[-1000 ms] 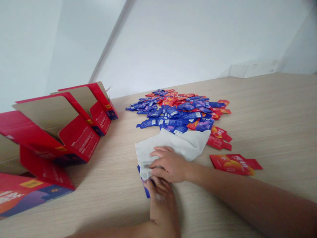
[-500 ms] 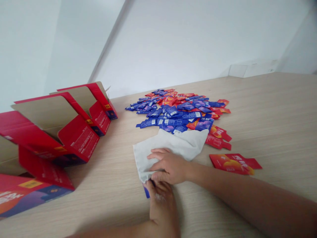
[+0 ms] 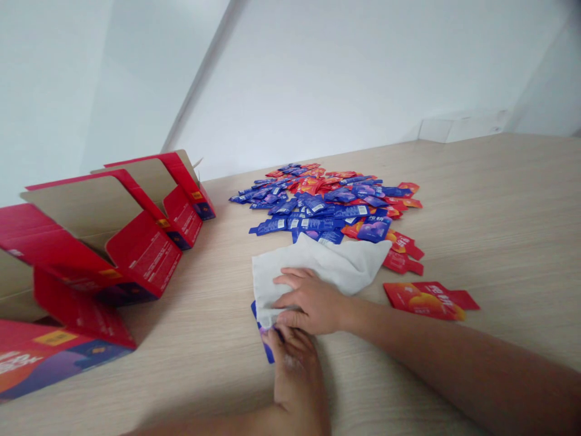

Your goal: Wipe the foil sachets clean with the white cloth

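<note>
My right hand (image 3: pixel 310 298) presses down on a white cloth (image 3: pixel 327 265) that lies on the wooden table (image 3: pixel 490 212). Its fingers are curled on the cloth's near left part. Under that end of the cloth lies a blue sachet (image 3: pixel 264 346), mostly covered. My left hand (image 3: pixel 295 366) reaches in from below and its fingertips pinch the sachet's near edge. Just beyond the cloth spreads a pile of blue and red sachets (image 3: pixel 331 200).
Open red cardboard boxes (image 3: pixel 113 236) stand on the left side of the table. Two red sachets (image 3: pixel 426 300) lie to the right of my right forearm. A white wall rises behind the table's far edge.
My right hand slid the cloth a little to the left and then back to the right over the blue sachet. The left hand stayed in place on the sachet.
</note>
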The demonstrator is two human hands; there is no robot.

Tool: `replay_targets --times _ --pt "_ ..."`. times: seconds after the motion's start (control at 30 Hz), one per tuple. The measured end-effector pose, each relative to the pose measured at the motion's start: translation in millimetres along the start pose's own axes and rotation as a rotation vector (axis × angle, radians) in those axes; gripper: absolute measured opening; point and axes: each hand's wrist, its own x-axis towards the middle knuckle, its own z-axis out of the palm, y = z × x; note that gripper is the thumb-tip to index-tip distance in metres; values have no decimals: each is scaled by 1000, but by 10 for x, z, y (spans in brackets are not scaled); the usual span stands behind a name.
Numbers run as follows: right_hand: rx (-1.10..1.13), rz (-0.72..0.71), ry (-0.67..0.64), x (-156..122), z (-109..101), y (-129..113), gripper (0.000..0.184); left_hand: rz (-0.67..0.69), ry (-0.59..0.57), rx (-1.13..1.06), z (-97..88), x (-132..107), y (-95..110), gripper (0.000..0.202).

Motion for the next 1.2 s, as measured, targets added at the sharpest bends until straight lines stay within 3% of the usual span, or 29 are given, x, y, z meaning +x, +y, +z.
replay_targets --times 0.17,0.47,0.8,1.2 --pt "21 -95 -13 -11 18 19 41 1 11 -39 16 -3 -8 40" --pt "-34 62 36 15 30 -4 42 21 -57 -55 -146 57 -92 40" --pt "17 -70 -14 -7 11 18 40 37 -53 -15 -127 42 -74 40" --pt "11 32 -2 17 27 -5 40 -10 6 -15 -101 32 -63 40"
